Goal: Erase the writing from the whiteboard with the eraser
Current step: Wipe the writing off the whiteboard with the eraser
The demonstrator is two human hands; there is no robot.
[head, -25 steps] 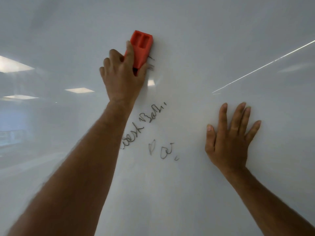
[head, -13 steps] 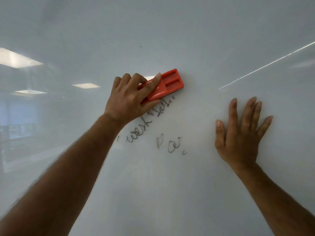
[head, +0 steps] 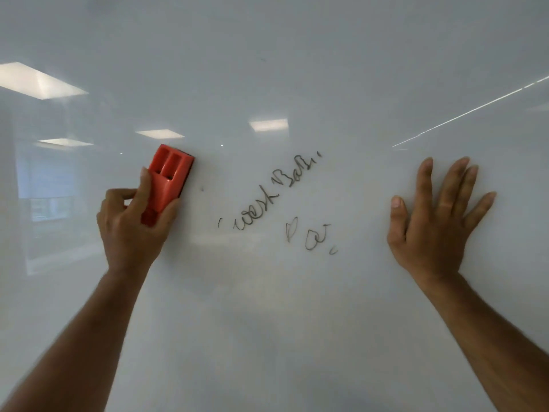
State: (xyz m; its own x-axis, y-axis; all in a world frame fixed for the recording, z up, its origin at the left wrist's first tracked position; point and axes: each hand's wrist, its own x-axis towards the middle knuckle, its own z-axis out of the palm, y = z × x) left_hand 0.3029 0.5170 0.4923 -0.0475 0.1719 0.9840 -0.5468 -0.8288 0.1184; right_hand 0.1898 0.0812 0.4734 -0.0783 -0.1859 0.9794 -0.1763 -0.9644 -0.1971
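A glossy whiteboard fills the head view. Dark handwritten marks slant across its middle, with a small heart shape and a squiggle below them. My left hand grips a red eraser, which is pressed against the board to the left of the writing, pointing up and slightly right. My right hand lies flat on the board with fingers spread, to the right of the writing, holding nothing.
Reflections of ceiling light panels and a window show on the board's left side. A thin bright line runs diagonally at the upper right. A tiny dark speck sits near the top.
My left hand has swept the eraser down and to the left, away from the top of the writing. The uppermost marks are gone. My right hand stays flat on the board.
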